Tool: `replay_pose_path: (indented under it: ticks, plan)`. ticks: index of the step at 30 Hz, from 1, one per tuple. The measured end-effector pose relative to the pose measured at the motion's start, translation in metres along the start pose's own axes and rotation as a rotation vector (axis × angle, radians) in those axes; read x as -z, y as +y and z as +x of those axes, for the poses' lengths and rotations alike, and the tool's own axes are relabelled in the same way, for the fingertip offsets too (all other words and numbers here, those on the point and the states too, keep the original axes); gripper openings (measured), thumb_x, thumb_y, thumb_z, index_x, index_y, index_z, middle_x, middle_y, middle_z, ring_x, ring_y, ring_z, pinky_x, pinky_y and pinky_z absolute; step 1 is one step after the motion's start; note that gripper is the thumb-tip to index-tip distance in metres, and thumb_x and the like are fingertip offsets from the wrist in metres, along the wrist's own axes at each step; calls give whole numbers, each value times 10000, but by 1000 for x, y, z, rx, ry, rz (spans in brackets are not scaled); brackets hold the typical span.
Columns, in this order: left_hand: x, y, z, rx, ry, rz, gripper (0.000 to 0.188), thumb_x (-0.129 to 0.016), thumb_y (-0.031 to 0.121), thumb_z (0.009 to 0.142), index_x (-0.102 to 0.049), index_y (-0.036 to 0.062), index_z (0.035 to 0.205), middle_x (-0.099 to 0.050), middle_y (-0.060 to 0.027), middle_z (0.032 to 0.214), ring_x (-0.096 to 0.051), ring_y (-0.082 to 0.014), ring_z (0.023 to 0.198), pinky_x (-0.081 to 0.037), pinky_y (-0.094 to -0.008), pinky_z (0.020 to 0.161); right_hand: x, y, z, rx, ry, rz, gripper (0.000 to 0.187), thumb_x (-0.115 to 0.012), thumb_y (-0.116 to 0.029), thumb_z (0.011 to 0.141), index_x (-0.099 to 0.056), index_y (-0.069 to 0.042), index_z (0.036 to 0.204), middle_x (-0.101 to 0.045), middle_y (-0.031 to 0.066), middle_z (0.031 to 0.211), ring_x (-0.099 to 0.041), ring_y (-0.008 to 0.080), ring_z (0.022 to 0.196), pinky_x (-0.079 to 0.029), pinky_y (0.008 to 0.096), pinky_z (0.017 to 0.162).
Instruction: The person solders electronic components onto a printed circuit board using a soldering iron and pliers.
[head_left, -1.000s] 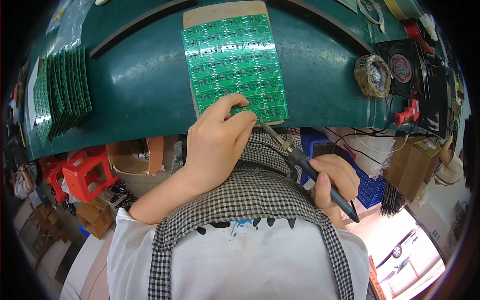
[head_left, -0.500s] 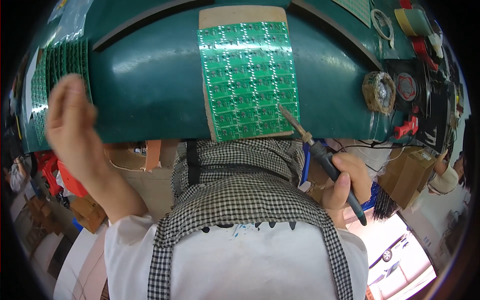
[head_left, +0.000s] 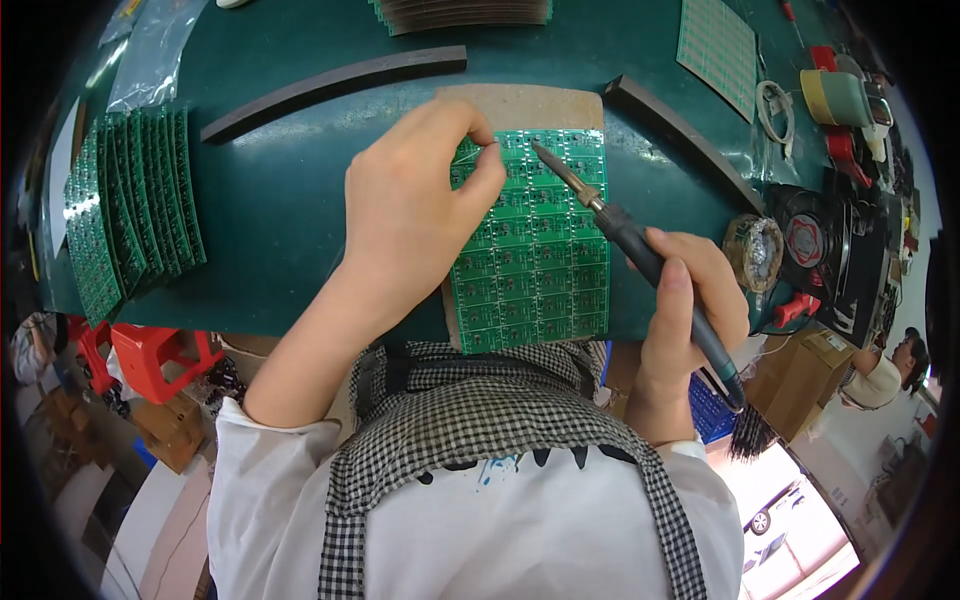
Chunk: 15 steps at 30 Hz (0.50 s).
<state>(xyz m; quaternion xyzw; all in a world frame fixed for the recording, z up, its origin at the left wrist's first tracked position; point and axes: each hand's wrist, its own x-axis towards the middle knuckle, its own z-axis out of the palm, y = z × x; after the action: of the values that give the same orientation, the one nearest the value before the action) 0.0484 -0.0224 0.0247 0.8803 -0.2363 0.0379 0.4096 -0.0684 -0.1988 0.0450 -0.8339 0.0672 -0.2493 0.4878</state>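
A green circuit board panel [head_left: 530, 270] with many small repeated sections lies on a brown backing board [head_left: 540, 103] in front of me. My left hand [head_left: 415, 195] is over the panel's upper left part, thumb and forefinger pinched on a thin wire [head_left: 466, 156], of which only a short bit shows. In my right hand [head_left: 695, 300] is a soldering iron [head_left: 640, 245] with a dark handle, gripped like a pen. Its metal tip points at the panel's upper part, just right of my left fingertips; whether it touches cannot be told.
Several green panels [head_left: 140, 200] stand in a row at the left; another stack [head_left: 460, 15] lies at the far edge. Dark bars [head_left: 340, 90] flank the work. At right are a foil-filled holder [head_left: 755, 253], a fan [head_left: 805, 240] and a tape roll [head_left: 832, 97]. Another person [head_left: 880, 375] is beyond.
My left hand has come from the stacked panels at left to the panel, now pinching a wire. The iron's tip has moved from the panel's lower right to its upper part. The view has shifted.
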Motion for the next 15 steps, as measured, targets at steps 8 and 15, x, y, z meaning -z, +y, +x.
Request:
replay_pose_path:
  ticks: [8, 15]
  plan:
    - [-22, -8, -2, -12, 59, 67, 100, -641, 81, 748, -553, 67, 792, -602, -67, 755, -594, -275, 612, -465, -365, 525, -9, 14, 11, 21, -44, 44, 125, -601, 46, 751, -653, 55, 864, -661, 157, 784, -635, 224, 673, -493, 279, 613]
    - [-24, -6, -4, -25, 56, 119, 87, -641, 81, 751, -561, 62, 779, -600, -51, 782, -600, -264, 617, -470, -352, 523, -10, 17, 13, 89, -111, 13, 131, -608, 43, 751, -652, 53, 874, -656, 154, 785, -636, 227, 675, -494, 280, 606]
